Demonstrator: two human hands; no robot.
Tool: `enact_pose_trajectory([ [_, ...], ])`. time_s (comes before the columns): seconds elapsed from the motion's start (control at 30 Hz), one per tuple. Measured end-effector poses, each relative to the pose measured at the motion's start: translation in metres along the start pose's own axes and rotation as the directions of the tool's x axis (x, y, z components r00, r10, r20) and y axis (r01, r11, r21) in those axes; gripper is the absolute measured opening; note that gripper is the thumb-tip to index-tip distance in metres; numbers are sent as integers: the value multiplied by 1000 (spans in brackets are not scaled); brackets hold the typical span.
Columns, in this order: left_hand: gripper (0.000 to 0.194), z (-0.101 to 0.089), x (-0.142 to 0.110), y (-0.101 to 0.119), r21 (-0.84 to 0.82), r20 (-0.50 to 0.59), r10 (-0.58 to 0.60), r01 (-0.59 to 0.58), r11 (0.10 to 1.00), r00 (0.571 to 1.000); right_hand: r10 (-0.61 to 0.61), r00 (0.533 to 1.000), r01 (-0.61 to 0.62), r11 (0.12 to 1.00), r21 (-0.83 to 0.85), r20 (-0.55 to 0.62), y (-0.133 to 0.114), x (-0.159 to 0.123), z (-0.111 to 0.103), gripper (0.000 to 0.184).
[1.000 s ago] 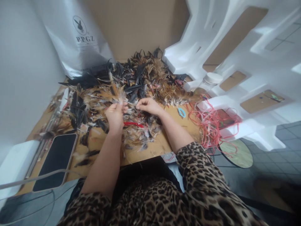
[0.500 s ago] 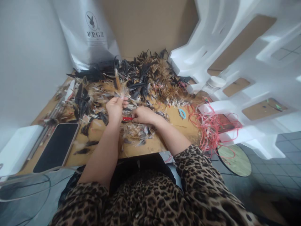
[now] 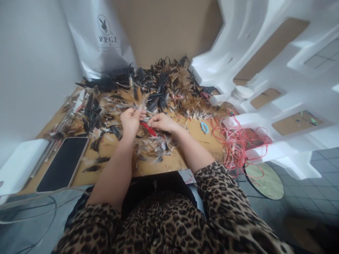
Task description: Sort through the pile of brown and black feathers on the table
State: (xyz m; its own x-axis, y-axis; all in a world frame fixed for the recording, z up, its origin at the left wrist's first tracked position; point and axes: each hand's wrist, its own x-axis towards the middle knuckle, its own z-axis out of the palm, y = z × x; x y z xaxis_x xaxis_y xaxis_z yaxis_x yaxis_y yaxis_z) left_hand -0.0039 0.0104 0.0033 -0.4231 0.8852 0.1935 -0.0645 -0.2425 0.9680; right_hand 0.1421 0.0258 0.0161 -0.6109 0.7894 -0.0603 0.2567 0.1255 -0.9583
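The left hand [image 3: 131,120] is closed in a pinch, thumb against fingers, around the base of a small feather bunch [image 3: 135,98]; brown and pale tips fan up and away beyond the fingertips, while the quill ends are hidden inside the grip. Just to its right, the right hand [image 3: 161,122] has thumb and forefinger drawn together, the other fingers curled; whether something thin is caught between those tips I can't tell, as the view is soft there.

A bright red piece [image 3: 149,129] lies just below the right fingertips, its upper end running in beside the left hand; its exact kind is hard to make out. Nearer the body, below both hands, loose feathers [image 3: 156,145] lie scattered on the bench [image 3: 177,163]. Beyond the hands, black feathers [image 3: 102,84] and a heap of brown feathers [image 3: 178,79] overlap so much that single ones blur together.

To the right of the right hand are a light-blue ring [image 3: 204,127] and, farther out, a tangle of red string [image 3: 234,143] partly covering a white plastic frame [image 3: 267,157], which the right edge cuts off. Left of and nearer than the left hand lies a dark-screened smartphone [image 3: 63,164], beside a white box [image 3: 22,164] cropped by the left edge.
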Motion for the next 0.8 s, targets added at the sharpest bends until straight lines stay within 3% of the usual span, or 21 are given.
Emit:
enact_pose_trajectory([
  [0.2, 17, 3, -10, -1, 149, 98, 67, -81, 985, 993, 38, 999, -35, 984, 172, -15, -1, 2, 7, 13],
  [0.43, 17, -4, -6, -6, 392, 121, 212, -243, 887, 970, 14, 1000, -17, 993, 113, 27, -1, 0, 15, 6],
  [0.57, 18, -5, -5, -2, 426, 111, 215, -242, 872, 970, -13, 1000, 11, 994, 110, 19, -4, -3, 10, 6],
  [0.7, 17, -5, -4, -1, 396, 111, 177, -207, 895, 978, -11, 998, 20, 990, 141, -64, -5, -1, 0, 3],
  [0.8, 17, -5, -3, -2, 361, 110, 150, -180, 915, 983, 69, 977, -3, 951, 310, -200, 1, 5, -11, 2],
])
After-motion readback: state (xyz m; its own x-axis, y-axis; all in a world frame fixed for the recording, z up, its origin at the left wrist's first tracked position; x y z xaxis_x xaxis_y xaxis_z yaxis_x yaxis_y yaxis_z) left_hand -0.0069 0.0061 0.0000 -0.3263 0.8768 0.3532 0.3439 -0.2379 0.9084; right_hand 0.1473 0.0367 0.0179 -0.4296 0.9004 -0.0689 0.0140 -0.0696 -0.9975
